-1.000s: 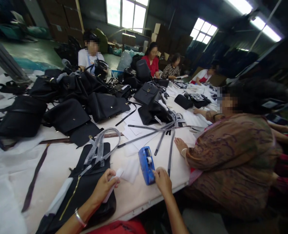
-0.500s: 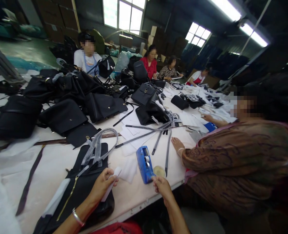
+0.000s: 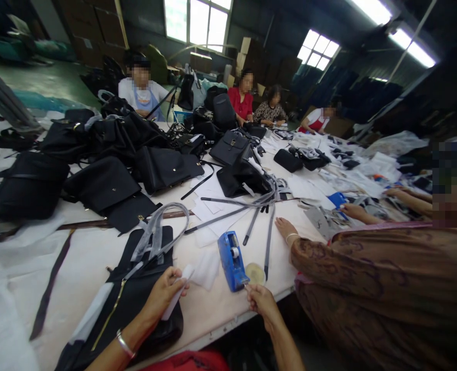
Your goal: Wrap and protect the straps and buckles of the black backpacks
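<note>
A narrow strip of white paper (image 3: pixel 173 304) is pinched in my left hand (image 3: pixel 166 289), over the lower right part of a black bag (image 3: pixel 139 293). That bag lies near the table's front edge, with a gold zipper and straps wrapped in clear plastic. My right hand (image 3: pixel 260 300) is closed at the cutting end of a blue tape dispenser (image 3: pixel 230 260); its thumb and forefinger pinch something too small to make out, probably tape. A pale yellow tape roll (image 3: pixel 255 273) lies just right of the dispenser.
Black bags (image 3: pixel 104 188) are heaped at the back left. Grey-wrapped straps (image 3: pixel 269 237) and white sheets (image 3: pixel 209 211) lie mid-table. Close on the right, a co-worker in a brown patterned top (image 3: pixel 368 263) rests a hand (image 3: pixel 286 228) on the table. Several other people sit across it.
My right hand has drawn slightly back from the dispenser's end. The co-worker at the right has leaned further right. Across the table, a person's black bag has shifted. My left hand is nearly unchanged.
</note>
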Tool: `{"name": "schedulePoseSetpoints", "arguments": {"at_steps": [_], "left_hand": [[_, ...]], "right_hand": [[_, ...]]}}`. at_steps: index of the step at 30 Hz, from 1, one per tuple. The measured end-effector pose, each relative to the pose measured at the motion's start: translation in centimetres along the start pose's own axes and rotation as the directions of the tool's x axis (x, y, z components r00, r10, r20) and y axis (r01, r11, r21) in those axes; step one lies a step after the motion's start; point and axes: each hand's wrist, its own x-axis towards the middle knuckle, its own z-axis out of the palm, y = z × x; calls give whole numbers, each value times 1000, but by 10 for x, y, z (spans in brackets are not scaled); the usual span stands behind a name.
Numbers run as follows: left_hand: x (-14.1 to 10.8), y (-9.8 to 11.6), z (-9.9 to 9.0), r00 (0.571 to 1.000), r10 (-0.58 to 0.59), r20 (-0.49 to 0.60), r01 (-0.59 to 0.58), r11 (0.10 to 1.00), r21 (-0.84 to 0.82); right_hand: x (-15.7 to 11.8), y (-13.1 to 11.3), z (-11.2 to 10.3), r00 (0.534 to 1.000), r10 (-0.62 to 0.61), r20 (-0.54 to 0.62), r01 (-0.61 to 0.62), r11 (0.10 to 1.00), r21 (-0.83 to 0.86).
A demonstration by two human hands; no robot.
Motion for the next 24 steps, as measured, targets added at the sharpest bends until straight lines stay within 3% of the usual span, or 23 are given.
{"name": "schedulePoseSetpoints", "arguments": {"at_steps": [8,13,15,18,21,24], "left_hand": [[-1,6,3,1000,-16,-4,16,999,-32],[-1,4,1,1000,19,-5,-19,997,-70],[0,2,1,999,30,-10,-31,997,-73],[2,-1,2,999,35,-34,-37,998,-60],[1,-1,6,998,42,-43,-44,998,-44],[0,1,8,997,69,-37,-70,996,-47]], "right_hand": [[10,11,1,995,-59,-83,40,978,-207],[-8,27,7,975,-192,-110,120,877,-465],[-19,23,24,963,-269,-20,226,845,-486],[-35,-4,67,928,-312,205,362,882,-301],[-45,-41,113,843,-366,394,452,880,-150],[-45,-65,143,771,-403,494,530,835,-146]]}}
